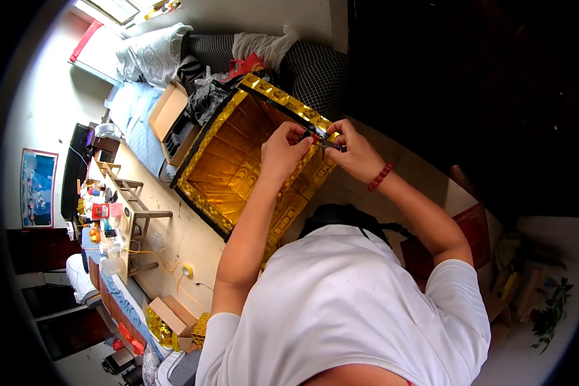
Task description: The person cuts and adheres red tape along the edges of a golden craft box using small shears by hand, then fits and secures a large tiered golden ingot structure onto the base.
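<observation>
A large open box [238, 161] lined with shiny gold embossed foil stands tilted in view before me, with black-edged rims. Over its near right rim, my left hand [282, 153] is closed, thumb and fingers pinched around a small dark and red piece. Close beside it, my right hand [359, 153], with a red bead bracelet [380, 177] at the wrist, pinches a small slim tool [331, 146] with a shiny shaft and a dark purplish end. Its exact kind is too small to make out. The fingertips of both hands nearly meet at the rim.
A cardboard box [169, 109] and black plastic bags [207, 101] sit beyond the gold box, by a checked sofa [315, 74]. Left, a wooden bench [145, 214] stands by a cluttered table. A yellow tape roll [187, 271] and orange cord lie on the floor.
</observation>
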Demonstrator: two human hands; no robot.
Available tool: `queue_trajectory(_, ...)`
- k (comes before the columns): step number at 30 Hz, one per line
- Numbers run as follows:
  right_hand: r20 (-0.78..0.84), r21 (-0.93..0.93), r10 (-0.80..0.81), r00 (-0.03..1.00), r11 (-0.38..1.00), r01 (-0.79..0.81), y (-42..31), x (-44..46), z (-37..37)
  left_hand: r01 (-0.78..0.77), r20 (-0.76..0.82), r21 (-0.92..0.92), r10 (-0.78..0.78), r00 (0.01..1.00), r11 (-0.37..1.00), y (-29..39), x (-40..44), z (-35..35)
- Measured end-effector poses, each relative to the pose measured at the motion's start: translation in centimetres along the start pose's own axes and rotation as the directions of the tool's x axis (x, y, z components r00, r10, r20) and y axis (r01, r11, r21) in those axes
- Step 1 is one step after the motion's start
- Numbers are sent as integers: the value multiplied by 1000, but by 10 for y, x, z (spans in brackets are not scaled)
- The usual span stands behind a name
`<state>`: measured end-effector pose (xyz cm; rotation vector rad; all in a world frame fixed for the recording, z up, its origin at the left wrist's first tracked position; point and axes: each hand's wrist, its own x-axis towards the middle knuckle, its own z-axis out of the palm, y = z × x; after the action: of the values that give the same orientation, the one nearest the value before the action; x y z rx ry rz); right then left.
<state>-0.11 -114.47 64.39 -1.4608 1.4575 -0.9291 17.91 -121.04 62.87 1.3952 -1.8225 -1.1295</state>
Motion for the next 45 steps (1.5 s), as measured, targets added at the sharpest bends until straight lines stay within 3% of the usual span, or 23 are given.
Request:
queue_trajectory(7,-5,35,-60,998,998,60,7,2,3,2,-46,145,5,999,989,14,-6,-2)
queue_trajectory(17,-95,-31,-191,977,982,188,9,1,11,24,-56,116,-17,998,993,11,-5,1)
queue_trajectory(31,-84,219,48,995,975,-29,9,-2,19,-2,-21,7,3,1000,1000,4,1,2)
queue_trajectory(35,-97,234,50,994,972,-26,14,-1,22,-24,-20,2,25,1000,1000,1,3,3)
queue_trajectory(45,-27,507,68,997,861,-45,27,1,25,37,-1,3,-37,999,999,4,1,2)
